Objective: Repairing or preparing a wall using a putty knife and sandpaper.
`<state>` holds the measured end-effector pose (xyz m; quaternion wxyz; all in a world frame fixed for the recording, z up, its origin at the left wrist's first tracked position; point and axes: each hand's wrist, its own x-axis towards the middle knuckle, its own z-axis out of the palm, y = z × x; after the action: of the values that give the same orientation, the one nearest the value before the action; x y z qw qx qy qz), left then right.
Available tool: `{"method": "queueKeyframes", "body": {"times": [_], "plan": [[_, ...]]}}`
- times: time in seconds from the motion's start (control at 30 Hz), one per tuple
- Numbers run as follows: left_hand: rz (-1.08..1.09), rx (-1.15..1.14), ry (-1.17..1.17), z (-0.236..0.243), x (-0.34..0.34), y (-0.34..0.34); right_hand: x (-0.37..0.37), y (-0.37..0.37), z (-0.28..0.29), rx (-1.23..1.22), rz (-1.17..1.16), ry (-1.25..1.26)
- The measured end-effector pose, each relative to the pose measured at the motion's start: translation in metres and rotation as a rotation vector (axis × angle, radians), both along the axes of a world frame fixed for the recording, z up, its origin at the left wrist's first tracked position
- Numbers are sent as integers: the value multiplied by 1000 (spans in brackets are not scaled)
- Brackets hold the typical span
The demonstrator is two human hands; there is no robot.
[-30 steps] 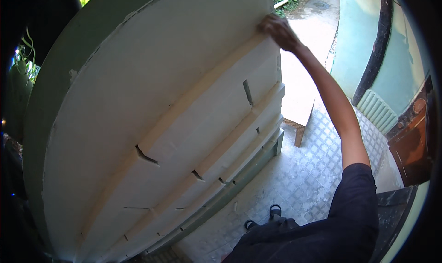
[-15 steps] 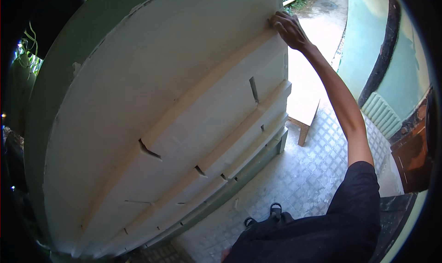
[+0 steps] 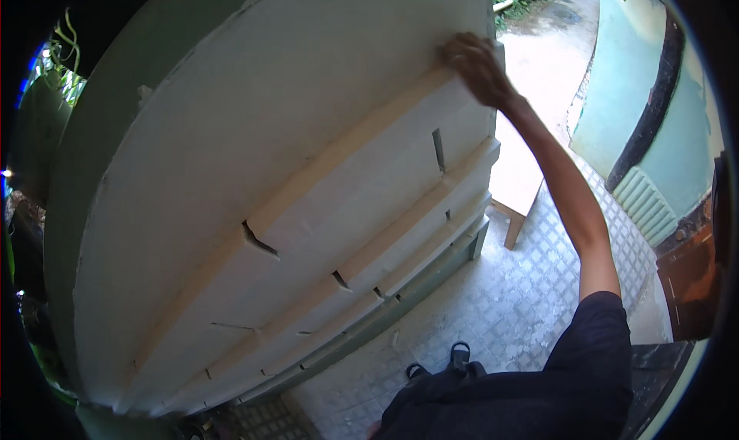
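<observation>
My right hand [image 3: 473, 66] is raised at the upper right end of a pale, stepped wall [image 3: 254, 93]. Its fingers are bent and drawn together against the wall, just above the top ledge [image 3: 362, 140]. Motion blurs the fingertips, and whatever may be in them is hidden. Beige ledges run in tiers along the wall, cut by narrow dark slots such as the slot [image 3: 260, 240]. A small patch of skin at the lower edge, left of my dark shirt, may be my left hand [image 3: 375, 428]; no fingers show there.
A light table or bench [image 3: 517, 186] stands on the tiled floor [image 3: 531, 278] beyond the wall's end. At right are a pale green wall [image 3: 627, 78], a ribbed light green panel [image 3: 645, 207] and a brown wooden piece [image 3: 689, 290]. My sandals [image 3: 459, 353] are below.
My right hand has shifted slightly left and down along the wall's top ledge, now blurred. The whole view has moved a little, carrying the scene slightly right.
</observation>
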<state>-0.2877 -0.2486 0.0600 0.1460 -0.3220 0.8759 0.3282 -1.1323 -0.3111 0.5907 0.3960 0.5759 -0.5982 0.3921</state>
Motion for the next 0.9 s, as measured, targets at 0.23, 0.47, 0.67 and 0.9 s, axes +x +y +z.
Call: {"method": "queueKeyframes", "body": {"times": [0.23,0.47,0.67,0.9], "plan": [[-244,-103,-42,-29,28,4,130,-44,10,164,23,-20],[737,458,74,33,-30,17,60,-21,-3,17,-139,-76],[678,459,50,29,-5,26,249,-71,15,174,-29,-90],[116,158,-58,9,30,1,176,-62,4,-64,-94,16]]}}
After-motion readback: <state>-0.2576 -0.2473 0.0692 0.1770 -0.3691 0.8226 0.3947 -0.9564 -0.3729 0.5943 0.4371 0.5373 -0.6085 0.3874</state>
